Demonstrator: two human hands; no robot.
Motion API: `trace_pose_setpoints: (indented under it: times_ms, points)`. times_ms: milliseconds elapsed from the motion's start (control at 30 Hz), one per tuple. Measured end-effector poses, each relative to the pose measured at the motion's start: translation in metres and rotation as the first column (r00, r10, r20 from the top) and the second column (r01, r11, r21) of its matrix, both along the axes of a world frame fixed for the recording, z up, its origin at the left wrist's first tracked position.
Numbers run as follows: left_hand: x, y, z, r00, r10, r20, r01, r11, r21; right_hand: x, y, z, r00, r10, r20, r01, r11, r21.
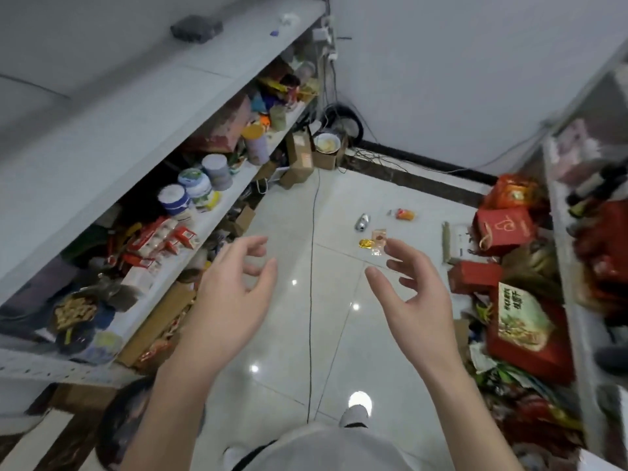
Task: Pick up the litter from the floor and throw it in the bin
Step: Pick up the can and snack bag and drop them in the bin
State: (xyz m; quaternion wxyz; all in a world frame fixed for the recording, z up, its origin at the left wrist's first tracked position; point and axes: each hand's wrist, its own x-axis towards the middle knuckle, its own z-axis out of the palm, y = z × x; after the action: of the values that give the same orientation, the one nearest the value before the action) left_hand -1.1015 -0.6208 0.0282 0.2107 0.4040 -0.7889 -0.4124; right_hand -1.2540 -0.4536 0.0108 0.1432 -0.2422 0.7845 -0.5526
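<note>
A crumpled silver foil wrapper (362, 222), an orange plastic packet (403, 214) to its right, a gold foil scrap (366, 243) and a clear plastic wrapper (379, 238) lie on the glossy white tiled floor (289, 334), just beyond my right hand (418, 300). My left hand (231, 294) is further left. Both hands are relaxed and empty.

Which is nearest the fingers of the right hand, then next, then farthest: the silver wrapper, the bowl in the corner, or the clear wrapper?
1. Clear wrapper, just beyond the fingers of the right hand.
2. Silver wrapper, farther ahead, slightly left.
3. Bowl, away in the far corner.
</note>
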Motion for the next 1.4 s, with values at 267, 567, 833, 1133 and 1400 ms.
trace_pose_setpoints:
  times_ms: [267, 567, 833, 1133, 1400]
  points:
    - [-0.129, 0.063, 0.004, 0.98, -0.195, 0.041, 0.196, 0.98, -0.025, -0.108, 0.094, -0.008, 0.964, -0.266, -0.006, 0.266, 0.964, -0.011]
    - [-0.21, 0.036, -0.013, 0.97, -0.217, 0.11, 0.218, 0.976, 0.002, -0.178, 0.081, -0.031, 0.939, -0.342, 0.047, 0.341, 0.94, 0.02]
    - [-0.302, -0.053, -0.035, 0.976, -0.203, 0.083, 0.201, 0.979, 0.024, -0.268, -0.002, -0.042, 0.935, -0.353, 0.042, 0.351, 0.935, 0.054]
    - [-0.403, -0.145, -0.043, 0.964, -0.241, 0.108, 0.234, 0.97, 0.072, -0.361, -0.094, -0.039, 0.931, -0.364, 0.017, 0.362, 0.929, 0.075]
    - [-0.495, -0.178, -0.056, 0.957, -0.251, 0.148, 0.238, 0.966, 0.101, -0.445, -0.125, -0.053, 0.912, -0.406, 0.066, 0.397, 0.911, 0.114]
